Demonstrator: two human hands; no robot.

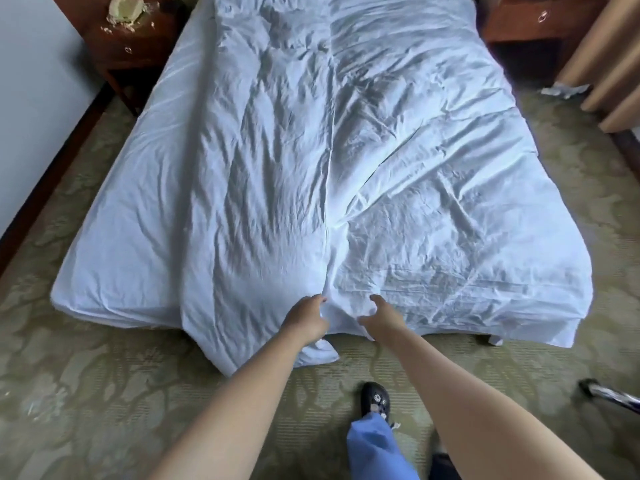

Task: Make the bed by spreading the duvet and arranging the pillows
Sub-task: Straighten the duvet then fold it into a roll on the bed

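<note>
A wrinkled white duvet (346, 150) lies over the bed, bunched along a long centre fold, with one corner hanging to the carpet at the foot. My left hand (306, 315) grips the duvet's folded edge at the foot of the bed. My right hand (381, 315) is just to its right, fingers curled into the same bunch of fabric. The bed's left side shows the mattress sheet (138, 202) beside the duvet. No pillows are in view.
A dark wooden nightstand (138, 39) stands at the bed's far left, another (530, 22) at the far right. Beige curtains (609, 64) hang at the right. Patterned green carpet (104, 393) surrounds the bed. My shoe (375, 400) is near the foot. A metal object (609, 394) lies at right.
</note>
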